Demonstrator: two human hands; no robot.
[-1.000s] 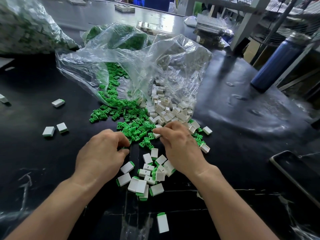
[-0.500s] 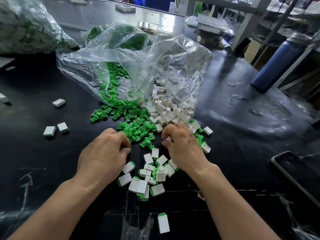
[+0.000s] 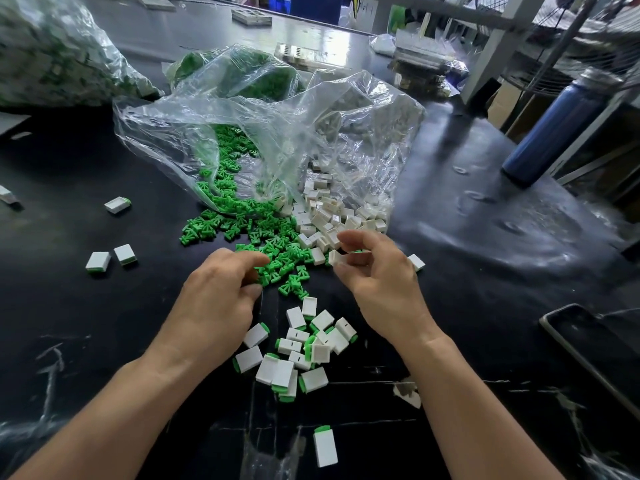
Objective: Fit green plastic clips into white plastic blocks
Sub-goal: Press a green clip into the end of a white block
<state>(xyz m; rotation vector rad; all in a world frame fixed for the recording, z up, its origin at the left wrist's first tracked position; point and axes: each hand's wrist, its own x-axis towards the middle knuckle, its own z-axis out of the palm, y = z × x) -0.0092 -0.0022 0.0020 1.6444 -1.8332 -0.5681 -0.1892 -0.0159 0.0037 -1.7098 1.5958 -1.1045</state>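
Note:
Loose green clips spill out of a clear plastic bag onto the black table, with loose white blocks beside them on the right. My right hand is raised just in front of the white pile and pinches one white block between thumb and fingers. My left hand lies at the near edge of the green clips, fingers curled with the tips among them; whether it holds a clip is hidden. A heap of blocks with green clips fitted lies between my wrists.
Fitted blocks lie apart at the left and near the front. A blue bottle stands at the far right, a dark tray at the right edge. Another full bag sits at the back left.
My right hand has lifted off the pile with a white block pinched in its fingers. My left hand has reached a little forward into the green clips.

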